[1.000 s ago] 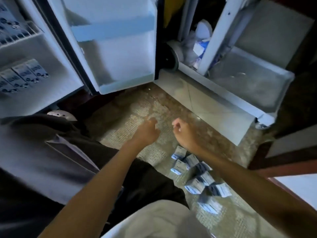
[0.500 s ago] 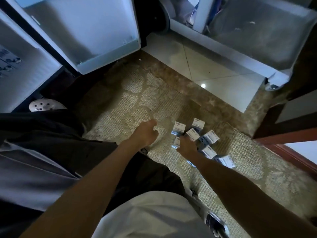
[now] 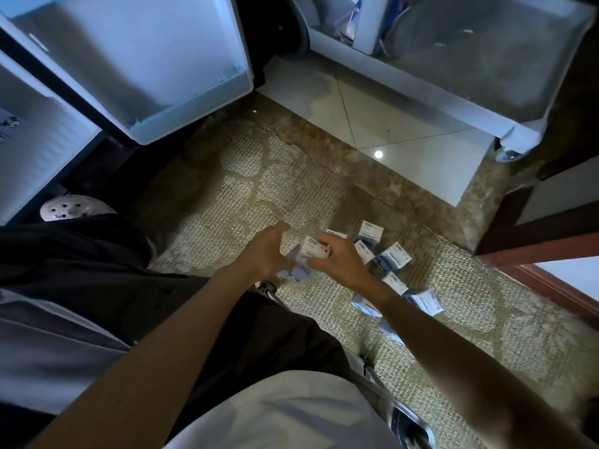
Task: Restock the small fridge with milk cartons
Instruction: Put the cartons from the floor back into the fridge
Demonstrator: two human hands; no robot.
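Right hand (image 3: 337, 260) has just plucked a small white-and-blue milk carton (image 3: 312, 251) off the beige woven carpet (image 3: 246, 189) at frame centre and grips it, left hand (image 3: 265, 251) spread open alongside, white fridge (image 3: 39, 150) upper left awaiting.

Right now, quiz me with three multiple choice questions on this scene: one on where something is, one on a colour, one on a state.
1. The loose milk cartons lie: A on a table; B on the carpet; C in a basket.
2. The floor tiles are: A black; B red; C white.
3. The right hand is: A empty; B flat on the floor; C gripping a carton.

Answers:
1 B: they sit scattered on the woven carpet beside the hands.
2 C: the tiles beyond the carpet's edge look pale white.
3 C: its fingers curl round one carton.
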